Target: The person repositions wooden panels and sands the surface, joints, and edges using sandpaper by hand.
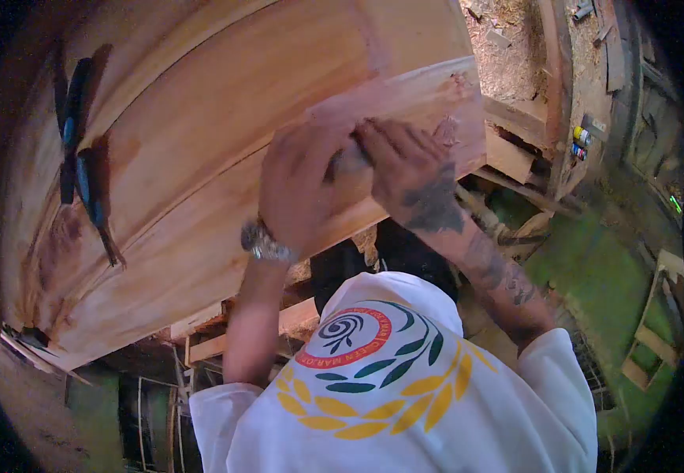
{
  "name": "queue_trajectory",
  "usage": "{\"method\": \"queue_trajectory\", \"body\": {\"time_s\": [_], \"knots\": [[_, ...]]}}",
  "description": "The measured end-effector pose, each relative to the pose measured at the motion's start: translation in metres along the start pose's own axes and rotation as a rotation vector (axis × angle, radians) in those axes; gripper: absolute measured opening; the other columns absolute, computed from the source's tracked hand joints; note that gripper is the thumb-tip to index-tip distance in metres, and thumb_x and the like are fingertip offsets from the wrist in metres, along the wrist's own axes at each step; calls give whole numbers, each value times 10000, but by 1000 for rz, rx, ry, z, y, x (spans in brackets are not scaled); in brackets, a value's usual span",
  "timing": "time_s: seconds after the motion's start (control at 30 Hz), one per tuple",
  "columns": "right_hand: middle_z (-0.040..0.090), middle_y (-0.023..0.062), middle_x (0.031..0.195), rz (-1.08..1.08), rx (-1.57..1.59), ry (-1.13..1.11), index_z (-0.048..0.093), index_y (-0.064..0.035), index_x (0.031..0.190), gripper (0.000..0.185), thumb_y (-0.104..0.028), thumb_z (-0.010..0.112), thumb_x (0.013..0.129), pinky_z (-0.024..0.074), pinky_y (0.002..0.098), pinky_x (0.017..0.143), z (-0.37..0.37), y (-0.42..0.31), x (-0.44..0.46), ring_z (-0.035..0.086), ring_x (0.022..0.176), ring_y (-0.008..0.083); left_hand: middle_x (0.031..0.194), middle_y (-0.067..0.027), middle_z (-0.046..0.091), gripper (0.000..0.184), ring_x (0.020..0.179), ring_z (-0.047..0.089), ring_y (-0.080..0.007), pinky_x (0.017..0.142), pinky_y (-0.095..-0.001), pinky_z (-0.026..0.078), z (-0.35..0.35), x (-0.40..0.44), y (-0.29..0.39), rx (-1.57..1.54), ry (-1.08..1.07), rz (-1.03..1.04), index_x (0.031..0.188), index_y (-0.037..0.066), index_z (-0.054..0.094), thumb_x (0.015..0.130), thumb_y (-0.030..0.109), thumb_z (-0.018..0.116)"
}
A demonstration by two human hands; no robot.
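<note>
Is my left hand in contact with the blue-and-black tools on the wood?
Apart: the head view shows bare wood between the left hand and the blue-and-black tools.

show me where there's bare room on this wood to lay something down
The widest free patch on the wooden panel lies between the blue-and-black tools and the left hand. Another runs along the near edge, left of the wristwatch. It is crowded at the tools and where the left hand and right hand work close together.
</note>
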State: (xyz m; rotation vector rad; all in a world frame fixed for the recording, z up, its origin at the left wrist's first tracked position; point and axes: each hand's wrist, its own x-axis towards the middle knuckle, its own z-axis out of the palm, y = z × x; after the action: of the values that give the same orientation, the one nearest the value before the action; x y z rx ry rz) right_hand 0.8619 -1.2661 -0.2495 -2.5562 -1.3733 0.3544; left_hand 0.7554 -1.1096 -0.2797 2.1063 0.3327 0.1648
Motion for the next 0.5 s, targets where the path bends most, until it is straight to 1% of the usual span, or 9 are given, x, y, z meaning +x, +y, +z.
{"method": "queue_trajectory", "body": {"time_s": [0.07,0.1,0.17,0.2,0.3,0.37,0.4,0.47,0.5], "knots": [[727,129,1087,102,-23,19,696,-78,1187,330,-91,617,867,565,447,850,-17,1,19,706,962,335,1110,-131,735,500,993,698,-338,875,-467,547,-10,39,4,-31,-62,76,1254,105,655,775,142,792],[735,148,1059,156,-36,27,699,-72,1182,313,-43,599,887,567,450,853,-24,1,25,710,932,355,1099,-140,731,490,968,693,-353,874,-469,549,-1,53,-5,-47,-94,130,1258,108,653,784,129,777],[722,151,991,210,-46,77,682,-66,1132,266,-72,608,877,553,490,809,-17,17,26,699,878,379,1078,-156,723,471,917,682,-384,873,-473,554,17,88,-25,-75,-150,247,1265,115,649,804,105,748],[716,153,958,231,-51,104,674,-63,1107,244,-87,612,872,546,511,787,-13,28,28,693,851,391,1049,-157,719,417,909,682,-383,862,-472,554,20,102,-26,-70,-177,269,1232,111,654,822,108,726],[705,158,917,79,9,107,664,-61,1094,201,-74,604,903,550,502,766,-10,53,28,679,808,411,969,-160,706,255,888,685,-378,825,-470,555,25,129,-24,-66,-274,315,1122,97,663,868,122,663],[700,173,896,43,-40,33,662,-51,1073,170,-63,611,911,552,490,742,-14,57,31,677,800,409,923,-163,695,154,878,692,-370,795,-470,554,26,139,-27,-59,-358,345,1032,86,660,892,140,623],[697,180,886,31,-62,-5,662,-46,1062,155,-58,615,915,553,484,730,-15,57,31,676,796,407,907,-161,690,132,870,693,-365,784,-468,553,26,138,-26,-54,-358,335,1002,82,651,894,153,621],[687,197,867,-25,-107,84,650,-31,1038,123,-39,618,920,550,480,705,-6,55,27,669,776,410,874,-157,679,114,854,696,-355,761,-465,550,25,136,-27,-35,-351,314,942,75,634,898,180,616],[683,204,862,-31,-90,103,642,-22,1032,115,-31,620,920,548,479,695,-4,52,28,665,767,411,875,-156,680,113,848,694,-356,755,-466,548,32,137,-32,-21,-270,364,945,76,635,896,177,618]]}}
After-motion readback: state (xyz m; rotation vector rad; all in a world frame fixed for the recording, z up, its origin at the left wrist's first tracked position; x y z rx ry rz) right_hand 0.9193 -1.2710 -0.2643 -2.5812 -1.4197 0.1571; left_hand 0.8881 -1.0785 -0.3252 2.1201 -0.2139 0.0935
